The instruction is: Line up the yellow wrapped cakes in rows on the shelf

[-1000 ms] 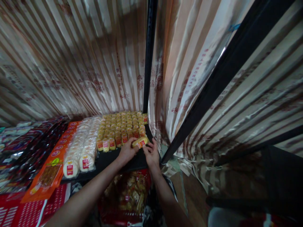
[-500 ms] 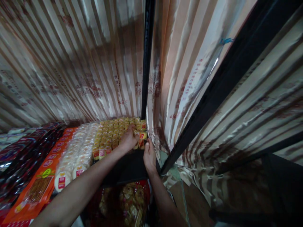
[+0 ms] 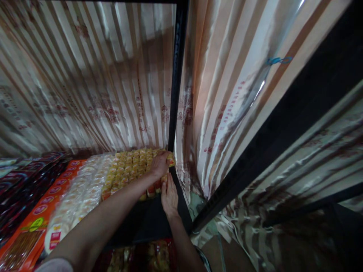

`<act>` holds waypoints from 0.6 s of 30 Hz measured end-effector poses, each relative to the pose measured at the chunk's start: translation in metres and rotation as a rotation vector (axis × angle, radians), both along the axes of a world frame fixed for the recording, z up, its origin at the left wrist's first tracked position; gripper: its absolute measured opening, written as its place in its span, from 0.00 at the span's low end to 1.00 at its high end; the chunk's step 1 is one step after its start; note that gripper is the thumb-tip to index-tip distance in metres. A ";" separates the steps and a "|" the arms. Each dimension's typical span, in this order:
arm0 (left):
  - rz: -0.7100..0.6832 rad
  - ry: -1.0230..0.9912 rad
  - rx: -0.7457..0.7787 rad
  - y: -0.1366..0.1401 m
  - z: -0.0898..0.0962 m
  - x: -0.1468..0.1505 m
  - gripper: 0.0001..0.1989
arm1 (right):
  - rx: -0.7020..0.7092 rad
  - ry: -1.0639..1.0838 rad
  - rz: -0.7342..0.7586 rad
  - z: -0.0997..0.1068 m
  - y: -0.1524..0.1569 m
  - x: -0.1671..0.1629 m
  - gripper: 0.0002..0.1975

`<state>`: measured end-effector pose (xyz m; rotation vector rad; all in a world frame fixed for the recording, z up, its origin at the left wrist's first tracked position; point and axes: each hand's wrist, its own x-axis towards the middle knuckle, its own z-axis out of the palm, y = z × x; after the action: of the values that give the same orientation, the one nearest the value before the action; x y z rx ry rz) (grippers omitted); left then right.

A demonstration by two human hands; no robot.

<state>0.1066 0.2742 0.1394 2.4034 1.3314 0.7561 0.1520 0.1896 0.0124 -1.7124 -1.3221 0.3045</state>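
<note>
Rows of small yellow-wrapped snack packets [image 3: 129, 166] stand on the black shelf [image 3: 138, 223], close to the corner post. My left hand [image 3: 160, 164] reaches over the rows to their back right end, its fingers curled over a yellow packet [image 3: 171, 160] there. My right hand [image 3: 171, 196] lies against the right end of the front rows, fingers stretched out and held close together, touching the packets. Bare black shelf shows to the right of it. My left hand and forearm hide part of the rows.
Clear-wrapped white round packs [image 3: 82, 189], an orange snack bag [image 3: 31, 230] and dark shiny packages [image 3: 31, 189] lie leftward. A black post [image 3: 177, 75] and a thick slanted beam [image 3: 255, 151] frame the corner before striped sheeting [image 3: 113, 75]. Golden packs [image 3: 159, 257] sit below.
The view has shifted, and more shelf shows in front of the packets. My right hand has moved from the shelf's edge inward, against the packets' right end. My left hand stays over the back right packets.
</note>
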 end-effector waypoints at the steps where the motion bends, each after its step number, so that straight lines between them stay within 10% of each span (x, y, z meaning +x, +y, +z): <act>1: -0.016 0.038 0.007 0.003 -0.002 0.003 0.18 | 0.004 -0.001 0.003 0.000 0.000 0.001 0.28; 18: -0.032 0.330 -0.043 0.036 -0.032 0.032 0.13 | 0.109 0.005 -0.033 -0.007 0.002 0.004 0.27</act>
<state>0.1387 0.3102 0.1073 2.5881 1.4041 0.3269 0.1560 0.1912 0.0056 -1.6394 -1.2832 0.2138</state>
